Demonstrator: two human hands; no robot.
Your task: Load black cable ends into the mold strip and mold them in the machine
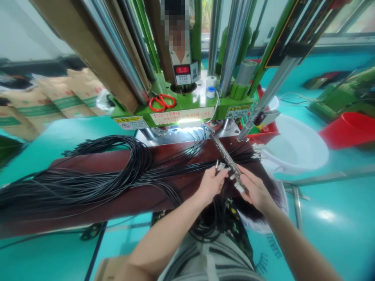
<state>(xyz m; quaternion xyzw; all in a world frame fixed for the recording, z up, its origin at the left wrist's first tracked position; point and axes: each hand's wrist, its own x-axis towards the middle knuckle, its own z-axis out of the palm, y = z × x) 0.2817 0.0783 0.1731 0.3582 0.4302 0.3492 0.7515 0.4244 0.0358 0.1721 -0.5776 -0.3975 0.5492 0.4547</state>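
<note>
My right hand (254, 189) grips the near end of a long metal mould bar (227, 156), which slants away across the brown table toward the machine. Small pale connectors sit along the bar's near part. Just left of it, my left hand (213, 181) is closed on several cable connectors (222, 167) with metal tips, close beside the bar. Black cables (218, 210) hang below this hand into my lap. A long bundle of black cables (129, 171) runs over the table to the left, and its connector ends (256, 152) lie to the right of the bar.
A green press machine (187, 103) with steel columns stands behind the brown table (96, 208). Red-handled scissors (162, 102) lie on its ledge. At right are a red bin (263, 137), a white basin (299, 144) and a red bucket (348, 130). Paper sacks (38, 101) stand far left.
</note>
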